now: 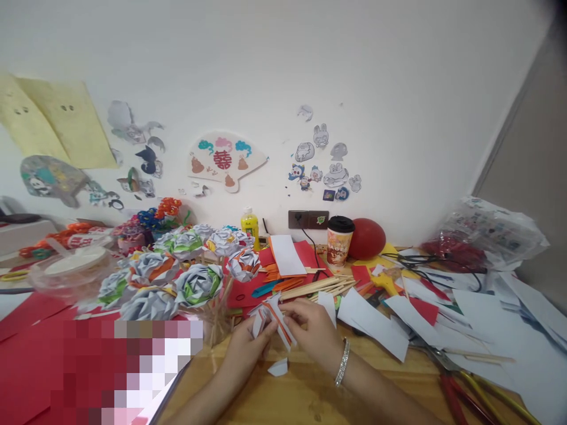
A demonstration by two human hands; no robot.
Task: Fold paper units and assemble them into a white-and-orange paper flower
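Both my hands meet over the wooden table (310,395) on a small folded paper piece (271,319), white with orange edges. My left hand (248,345) pinches its left side, fingers closed. My right hand (310,330), with a silver bracelet on the wrist, grips its right side. A small white paper scrap (278,368) lies on the table just below the hands. Several finished paper roses (197,283) on sticks stand close to the left of my hands.
Wooden sticks (319,287) and red and white paper sheets (376,321) lie beyond the hands. A coffee cup (339,242), a yellow glue bottle (250,227) and a red balloon (367,238) stand by the wall. Red-handled pliers (456,389) lie right. A blurred patch covers the lower left.
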